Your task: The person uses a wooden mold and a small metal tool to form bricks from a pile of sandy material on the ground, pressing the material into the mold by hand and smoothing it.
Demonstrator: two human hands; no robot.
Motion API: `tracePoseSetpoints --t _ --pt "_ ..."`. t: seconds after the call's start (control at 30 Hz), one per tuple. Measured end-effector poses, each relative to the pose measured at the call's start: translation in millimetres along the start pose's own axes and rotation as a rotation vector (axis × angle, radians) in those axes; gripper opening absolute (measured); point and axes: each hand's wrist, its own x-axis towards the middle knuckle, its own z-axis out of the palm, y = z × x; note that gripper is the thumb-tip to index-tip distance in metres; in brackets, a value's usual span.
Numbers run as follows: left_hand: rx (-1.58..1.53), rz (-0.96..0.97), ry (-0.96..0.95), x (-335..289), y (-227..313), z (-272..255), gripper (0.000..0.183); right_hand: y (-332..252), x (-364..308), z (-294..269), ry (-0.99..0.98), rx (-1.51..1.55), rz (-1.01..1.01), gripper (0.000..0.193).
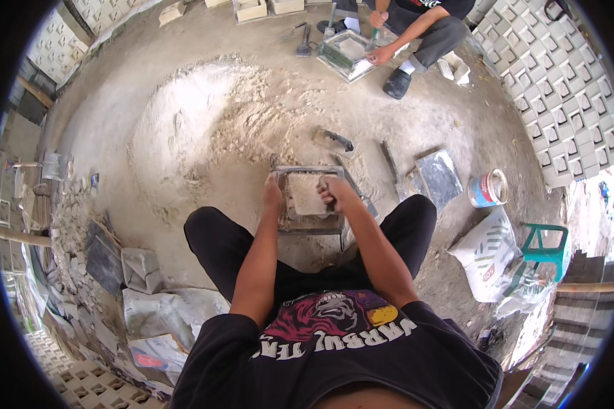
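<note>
While you crouch over the square metal mould [310, 198], your left hand [273, 192] presses flat on its left rim, your right hand [334, 193] fisted inside; filling looks unfinished, unlevelled.

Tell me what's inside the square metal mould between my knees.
The square metal mould holds pale grey cement mix. The left hand and right hand press in, covering parts.

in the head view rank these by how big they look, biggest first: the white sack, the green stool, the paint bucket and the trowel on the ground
1. white sack
2. green stool, partly hidden behind the sack
3. paint bucket
4. trowel, which looks about the same size as the bucket, so this order is unsure; it also lies farther from the camera.
</note>
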Motion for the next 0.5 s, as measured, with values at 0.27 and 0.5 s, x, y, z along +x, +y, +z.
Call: tracePoseSetpoints --t 0.27,0.5 --pt "0.571 0.11 0.082 49.3 -4.0 -2.3 0.062 -98.7 -13.6 -18.4 0.218 -0.764 -0.47 0.05" --pt "0.838 0.047 0.193 87.3 -29.9 13.3 0.062 -180.0 85.3 6.3 0.415 -1.485 -0.626 0.066"
